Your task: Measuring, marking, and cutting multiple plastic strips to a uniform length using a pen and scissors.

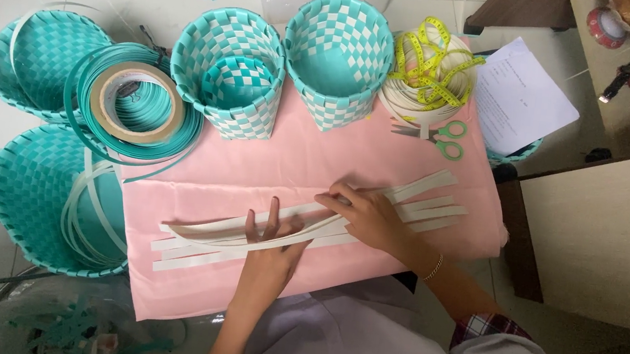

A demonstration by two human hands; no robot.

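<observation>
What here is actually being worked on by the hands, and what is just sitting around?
In use:
- white strips laid side by side on the pink cloth
- left hand pressing them flat
- right hand holding a strip

Lying about:
- two teal-and-white woven baskets
- green scissors
- yellow tape measure
- tape roll
- paper sheet

Pink-clothed table [426,161]: white strips [437,205], scissors [436,135], woven baskets [339,62].

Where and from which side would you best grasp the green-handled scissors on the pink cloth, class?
Probably by the two ring handles at the right end of the scissors, coming from above and the right. They lie flat on the pink cloth with blades pointing left, closed, and the tape-measure pile crowds the far side.
</observation>
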